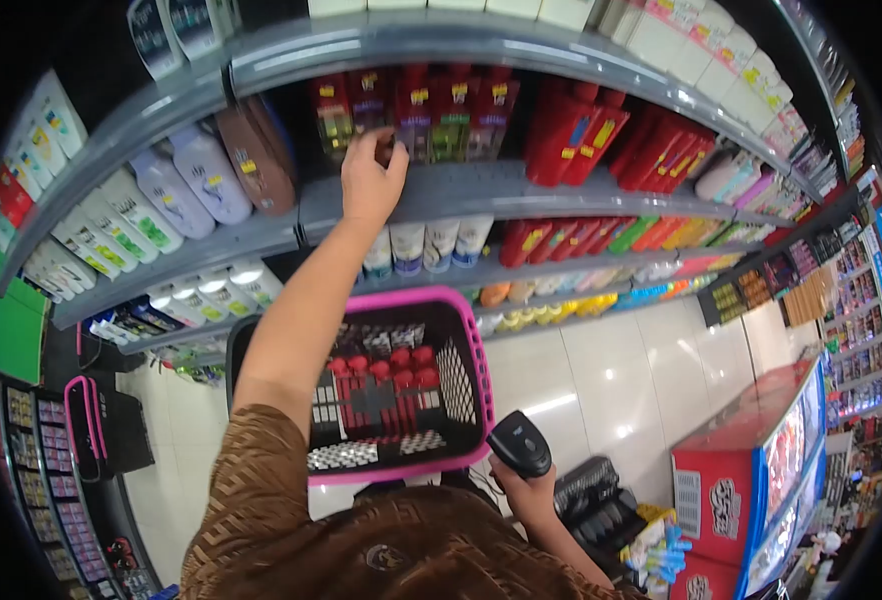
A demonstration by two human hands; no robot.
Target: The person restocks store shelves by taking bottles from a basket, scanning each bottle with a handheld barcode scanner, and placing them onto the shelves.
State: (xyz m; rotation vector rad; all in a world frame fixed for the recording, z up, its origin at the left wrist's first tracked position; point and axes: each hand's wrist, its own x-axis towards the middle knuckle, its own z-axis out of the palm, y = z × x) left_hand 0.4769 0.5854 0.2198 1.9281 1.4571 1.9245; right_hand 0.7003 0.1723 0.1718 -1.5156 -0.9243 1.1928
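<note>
My left hand [373, 180] reaches up to the upper shelf, fingers curved and thumb apart, in front of a row of dark red boxes [451, 115] with yellow price tags. Its fingertips are close to one box; whether they touch it I cannot tell. My right hand [533, 490] is low at my right side, wrapped round the handle of a black barcode scanner [521, 443]. Below my left forearm is a black shopping basket with a pink rim [476, 380]. Several red-capped bottles [401, 368] stand inside it.
Red bottles [573, 135] stand right of the boxes, and brown bottles [258, 160] and lilac bottles [208, 172] to the left. White tubes [441, 245] line the shelf below. Another pink-rimmed basket [86, 430] is at left. A red display freezer [741, 490] stands on the tiled floor at right.
</note>
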